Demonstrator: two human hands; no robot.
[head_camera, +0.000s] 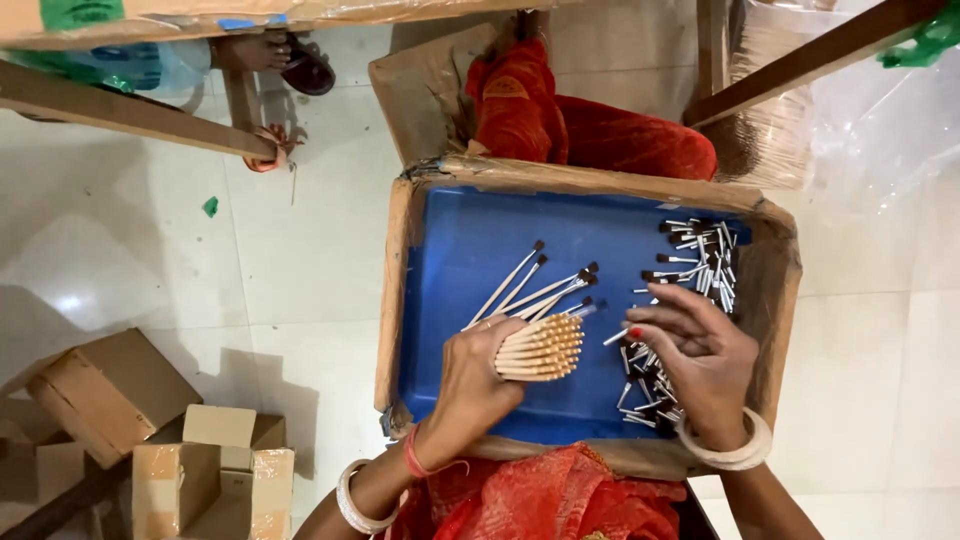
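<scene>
My left hand (470, 385) grips a bundle of light wooden brush handles (540, 348), their ends pointing right. Several finished brushes with dark tips (540, 285) fan out from the same hand toward the upper right. My right hand (695, 365) rests on a heap of small silver ferrules with dark bristles (700, 262) and pinches one between thumb and finger. All of this lies in a shallow cardboard tray with a blue lining (470, 250) on my lap.
Several small cardboard boxes (180, 450) stand on the white tiled floor at lower left. Red cloth (560, 120) lies beyond the tray. Wooden table legs (130, 120) and another person's sandalled foot (280, 55) are at the top left. Clear plastic sheeting (870, 120) hangs at right.
</scene>
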